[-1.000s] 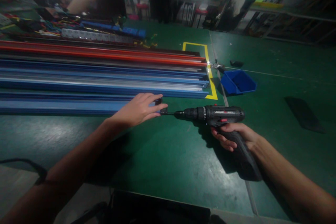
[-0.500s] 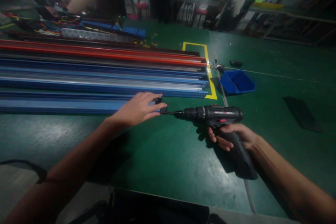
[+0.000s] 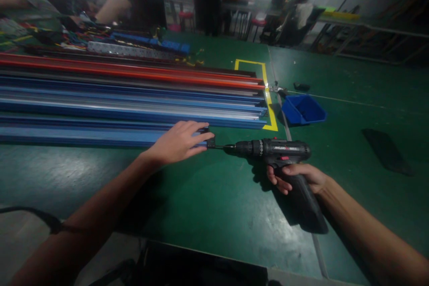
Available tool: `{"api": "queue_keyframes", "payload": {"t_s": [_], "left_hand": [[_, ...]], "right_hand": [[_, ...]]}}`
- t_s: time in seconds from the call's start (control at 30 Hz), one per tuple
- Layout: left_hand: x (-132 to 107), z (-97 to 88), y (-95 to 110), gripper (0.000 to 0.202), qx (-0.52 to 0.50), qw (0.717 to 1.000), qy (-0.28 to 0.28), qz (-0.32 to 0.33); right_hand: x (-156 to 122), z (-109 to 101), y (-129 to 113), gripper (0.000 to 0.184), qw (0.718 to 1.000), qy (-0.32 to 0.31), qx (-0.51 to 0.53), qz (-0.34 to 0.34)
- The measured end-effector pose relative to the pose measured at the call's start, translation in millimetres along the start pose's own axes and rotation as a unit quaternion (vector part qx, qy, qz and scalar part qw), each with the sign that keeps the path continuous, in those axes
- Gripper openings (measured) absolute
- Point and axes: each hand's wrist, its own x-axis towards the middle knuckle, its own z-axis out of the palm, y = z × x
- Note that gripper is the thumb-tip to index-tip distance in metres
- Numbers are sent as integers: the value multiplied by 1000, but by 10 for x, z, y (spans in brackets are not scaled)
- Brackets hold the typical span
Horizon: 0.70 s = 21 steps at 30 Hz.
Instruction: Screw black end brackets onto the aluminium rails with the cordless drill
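A black cordless drill (image 3: 284, 148) lies level in my right hand (image 3: 301, 176), whose fingers are wrapped round its grip. Its bit points left and meets a small black end piece (image 3: 211, 139) at the end of the nearest blue profile (image 3: 100, 137). Over that same end my left hand (image 3: 182, 142) is laid, gripping the profile with the fingers around the end piece. The palm hides part of the profile, and the screw, if there is one, is too small to make out.
More long profiles, blue (image 3: 134, 107) and orange (image 3: 167, 73), lie side by side behind. Yellow tape (image 3: 272, 111) marks the green table near their ends. A blue bin (image 3: 303, 109) stands to the right, beyond the drill, and a dark flat piece (image 3: 387, 151) lies farther right. Other people work at the back.
The whole view has shifted slightly, with the scene a little lower. Both hands, the drill and the profile hold nearly the same places relative to each other.
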Motion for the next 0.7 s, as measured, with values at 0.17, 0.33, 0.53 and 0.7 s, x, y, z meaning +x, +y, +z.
{"api": "queue_keyframes", "payload": {"t_s": [0.17, 0.33, 0.53, 0.7], "left_hand": [[5, 0, 11, 44, 11, 1000, -4, 2], [4, 6, 14, 44, 29, 1000, -5, 8], [0, 19, 3, 44, 28, 1000, -3, 9], [5, 19, 7, 44, 24, 1000, -3, 6]], "right_hand": [[12, 13, 1, 26, 1000, 2, -19, -13], [34, 53, -5, 27, 999, 5, -37, -25], [-9, 13, 10, 31, 999, 30, -18, -5], [-11, 8, 11, 30, 999, 33, -17, -3]]}}
